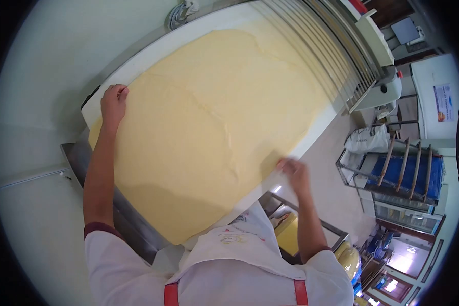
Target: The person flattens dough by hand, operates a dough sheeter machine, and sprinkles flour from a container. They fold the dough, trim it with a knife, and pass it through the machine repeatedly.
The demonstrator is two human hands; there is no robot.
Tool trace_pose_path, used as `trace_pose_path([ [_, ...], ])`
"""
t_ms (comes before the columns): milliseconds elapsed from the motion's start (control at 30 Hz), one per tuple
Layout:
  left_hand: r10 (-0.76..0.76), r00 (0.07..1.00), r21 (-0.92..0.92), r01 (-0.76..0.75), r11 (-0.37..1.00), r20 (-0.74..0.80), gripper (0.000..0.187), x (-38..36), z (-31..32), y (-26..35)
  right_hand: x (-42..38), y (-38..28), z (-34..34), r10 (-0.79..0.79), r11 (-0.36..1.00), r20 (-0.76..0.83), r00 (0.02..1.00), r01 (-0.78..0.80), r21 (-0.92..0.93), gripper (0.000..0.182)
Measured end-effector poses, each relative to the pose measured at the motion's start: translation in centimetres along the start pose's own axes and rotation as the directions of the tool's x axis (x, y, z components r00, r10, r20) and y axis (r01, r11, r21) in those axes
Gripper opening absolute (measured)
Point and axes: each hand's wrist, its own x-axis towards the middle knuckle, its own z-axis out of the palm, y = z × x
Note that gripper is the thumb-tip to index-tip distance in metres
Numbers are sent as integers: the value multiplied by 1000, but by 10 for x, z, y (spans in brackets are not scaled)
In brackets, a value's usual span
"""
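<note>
A wide, thin sheet of pale yellow dough (188, 132) lies over the white belt (303, 145) of a dough sheeter, with shallow wrinkles across its middle. My left hand (113, 105) is at the sheet's left edge, its fingers closed in a pinch on the dough there. Beside the right edge is my right hand (295, 173), smeared by motion. Its fingers look curled, but whether they grip the dough cannot be made out. The near end of the sheet reaches down towards my white apron (234, 239).
A metal bar guard (311, 46) crosses the belt at the far end, by the sheeter's body (380, 89). A metal tray or cart (334, 232) with something yellow stands below right. Further right is a rack with a blue panel (403, 173). A wall (41, 117) runs along the left.
</note>
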Motion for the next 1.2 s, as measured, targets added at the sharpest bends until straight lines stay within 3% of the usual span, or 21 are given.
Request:
trace_pose_path([
  [33,-27,1000,-16,27,999,-7,8,-1,2,-3,33,-5,-28,-71,987,-195,978,40,-157,25],
  [100,-79,997,18,79,997,-4,9,-4,5,2,104,9,-71,-120,985,-350,929,67,-159,41],
  [167,-132,991,130,129,983,15,16,-6,2,15,167,15,-88,-215,953,-336,917,123,-276,55],
  [267,-36,987,327,86,941,-156,41,-16,20,38,225,3,-88,-276,906,-302,912,142,-399,59],
  [333,53,997,416,-23,909,-61,62,-31,38,74,245,-12,-105,-76,986,-292,953,29,-162,55],
  [367,-120,990,429,80,900,68,66,-32,50,106,254,-11,-112,35,998,-267,963,-47,-41,53],
  [400,-131,983,457,59,888,128,67,-32,66,132,276,9,-121,118,980,-185,976,-85,178,42],
  [433,-131,962,396,26,918,239,69,-24,79,192,290,15,-122,-1,986,-126,992,22,167,38],
  [500,-135,935,374,2,927,328,71,-6,102,235,286,24,-124,-225,960,-52,973,231,162,31],
  [600,-110,942,282,17,959,316,73,13,150,258,249,-26,-127,-374,925,-16,927,375,66,23],
  [633,-161,941,6,166,986,297,73,20,153,271,228,-50,-127,-406,914,10,914,406,19,22],
  [700,-237,922,-528,371,764,306,74,35,155,291,168,-113,-117,-502,839,172,847,526,-140,20],
  [733,-316,877,-779,470,416,361,74,39,149,291,154,-106,-94,-639,757,149,754,651,-49,21],
  [767,-360,822,-884,467,-15,441,74,42,141,292,137,-114,-76,-697,704,221,682,710,27,21],
  [800,-361,767,-822,358,-443,529,74,44,136,292,124,-123,-61,-771,606,283,571,793,53,23],
  [900,-308,744,-730,336,-596,593,76,19,104,263,114,-119,-18,-783,540,472,406,820,191,27],
  [967,-435,652,-783,492,-382,621,67,3,91,255,117,-114,-2,-792,522,532,300,784,335,28],
  [1033,-542,547,-732,650,-206,638,60,-14,79,253,146,-110,-6,-780,602,403,478,748,279,29],
  [1100,-568,565,-729,678,-94,598,51,-34,72,262,195,-103,-13,-712,688,267,649,721,84,43],
  [1167,-578,557,-659,751,44,596,44,-35,70,268,227,-91,-14,-684,719,246,687,693,62,59],
  [1200,-582,533,-582,804,122,614,42,-31,70,270,228,-88,-11,-668,716,321,672,697,30,63],
])
